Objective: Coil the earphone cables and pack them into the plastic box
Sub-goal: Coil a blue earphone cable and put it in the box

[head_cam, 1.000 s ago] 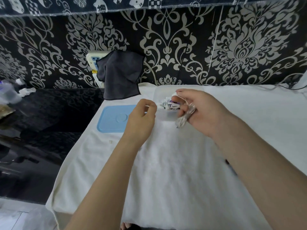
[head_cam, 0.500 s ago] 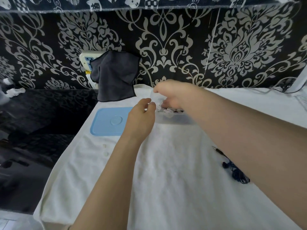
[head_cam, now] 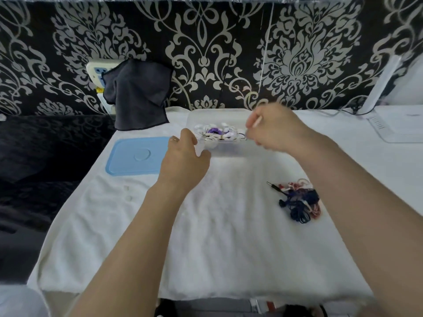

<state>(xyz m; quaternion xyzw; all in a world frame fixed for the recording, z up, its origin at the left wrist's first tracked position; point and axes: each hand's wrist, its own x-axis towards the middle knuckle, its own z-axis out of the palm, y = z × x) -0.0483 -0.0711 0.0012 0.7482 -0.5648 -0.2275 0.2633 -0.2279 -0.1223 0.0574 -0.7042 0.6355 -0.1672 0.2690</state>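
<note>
several coiled earphone cables (head_cam: 216, 133), white and purple, already lie in the clear plastic box (head_cam: 229, 149) at the far side of the towel-covered tabletop (head_cam: 229, 225). the left hand (head_cam: 183, 161) steadies the box's near corner, fingers curled on it. the right hand (head_cam: 274, 131) hovers at the box's right edge, blurred; whether its fingers grip anything cannot be told. a blue and red tangle of earphones (head_cam: 299, 202) lies uncoiled on the towel, and the blue lid (head_cam: 135, 156) is off.
</note>
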